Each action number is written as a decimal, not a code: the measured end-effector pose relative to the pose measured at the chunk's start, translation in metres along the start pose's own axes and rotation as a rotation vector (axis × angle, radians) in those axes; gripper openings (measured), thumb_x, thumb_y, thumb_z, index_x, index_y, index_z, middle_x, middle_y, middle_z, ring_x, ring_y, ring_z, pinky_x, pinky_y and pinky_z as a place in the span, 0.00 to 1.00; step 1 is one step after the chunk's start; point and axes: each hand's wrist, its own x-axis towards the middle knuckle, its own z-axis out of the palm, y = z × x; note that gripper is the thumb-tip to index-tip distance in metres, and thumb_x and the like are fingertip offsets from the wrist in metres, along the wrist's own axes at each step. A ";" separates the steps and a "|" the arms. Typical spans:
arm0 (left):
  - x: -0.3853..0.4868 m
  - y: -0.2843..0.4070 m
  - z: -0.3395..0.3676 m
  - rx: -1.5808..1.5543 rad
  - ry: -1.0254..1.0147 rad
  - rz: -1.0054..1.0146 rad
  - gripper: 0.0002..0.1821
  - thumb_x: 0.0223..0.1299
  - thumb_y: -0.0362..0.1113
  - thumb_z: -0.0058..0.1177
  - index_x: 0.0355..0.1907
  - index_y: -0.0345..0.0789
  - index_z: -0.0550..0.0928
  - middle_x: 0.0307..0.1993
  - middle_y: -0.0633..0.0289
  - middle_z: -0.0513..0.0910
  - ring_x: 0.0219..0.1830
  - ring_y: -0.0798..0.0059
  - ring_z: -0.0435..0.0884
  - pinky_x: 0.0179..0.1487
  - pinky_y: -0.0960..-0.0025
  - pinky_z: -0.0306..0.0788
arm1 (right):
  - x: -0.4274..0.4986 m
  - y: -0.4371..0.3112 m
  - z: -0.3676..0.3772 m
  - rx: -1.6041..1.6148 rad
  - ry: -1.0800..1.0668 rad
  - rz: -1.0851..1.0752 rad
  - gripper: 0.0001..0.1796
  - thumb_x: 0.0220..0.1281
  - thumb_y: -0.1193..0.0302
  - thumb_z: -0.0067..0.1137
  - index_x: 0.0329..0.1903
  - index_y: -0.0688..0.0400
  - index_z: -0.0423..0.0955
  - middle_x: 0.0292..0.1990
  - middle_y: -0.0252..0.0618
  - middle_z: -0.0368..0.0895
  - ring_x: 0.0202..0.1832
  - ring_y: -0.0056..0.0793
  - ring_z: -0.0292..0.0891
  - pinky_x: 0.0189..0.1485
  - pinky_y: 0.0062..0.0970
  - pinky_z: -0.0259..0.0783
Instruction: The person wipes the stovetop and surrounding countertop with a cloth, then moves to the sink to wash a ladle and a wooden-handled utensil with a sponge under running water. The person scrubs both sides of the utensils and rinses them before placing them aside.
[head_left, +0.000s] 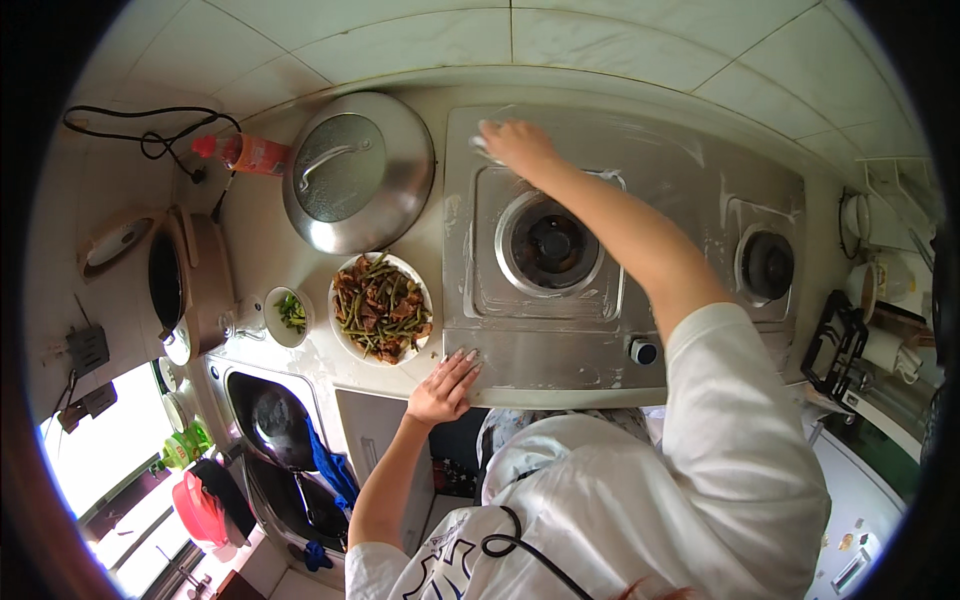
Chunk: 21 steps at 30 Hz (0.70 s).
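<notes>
My right hand (517, 144) is pressed near the back left corner of the stainless steel gas stove (555, 352), its fingers closed around a whitish cloth or pad (480, 142), mostly hidden. Whitish streaks mark the stove's surface around the left burner (556, 244) and the right burner (765, 266). At the stove's front left edge my left hand (444, 386) lies flat, fingers spread, holding nothing. Just beyond its fingertips stands a white plate (335, 330) of cooked green beans and meat. A control knob (643, 351) sits at the stove's front.
Left of the stove are a steel wok lid (405, 187), a red-capped bottle (259, 155), a bowl of chopped greens (274, 319) and a brown rice cooker (210, 277). A pan lies in the sink (315, 386). A black rack (832, 345) stands at the right.
</notes>
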 end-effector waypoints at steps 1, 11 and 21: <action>0.001 0.000 -0.001 -0.009 0.001 -0.004 0.33 0.41 0.35 0.54 0.58 0.39 0.77 0.62 0.57 0.73 0.66 0.59 0.71 0.65 0.55 0.68 | -0.011 0.018 -0.005 0.007 -0.008 -0.051 0.17 0.69 0.60 0.46 0.40 0.62 0.73 0.29 0.48 0.82 0.32 0.49 0.82 0.32 0.43 0.78; 0.000 -0.001 -0.004 0.021 -0.012 0.012 0.31 0.46 0.38 0.53 0.59 0.37 0.76 0.63 0.57 0.73 0.66 0.59 0.70 0.64 0.58 0.69 | -0.061 0.108 -0.049 -0.267 -0.006 0.540 0.14 0.69 0.65 0.44 0.44 0.62 0.71 0.31 0.54 0.83 0.34 0.51 0.83 0.34 0.45 0.79; 0.004 0.003 -0.010 -0.061 0.084 -0.050 0.30 0.46 0.36 0.49 0.59 0.37 0.76 0.62 0.54 0.73 0.66 0.59 0.71 0.64 0.57 0.70 | -0.006 -0.060 -0.015 -0.068 0.000 -0.281 0.10 0.66 0.70 0.45 0.42 0.63 0.70 0.29 0.56 0.81 0.30 0.49 0.83 0.30 0.44 0.78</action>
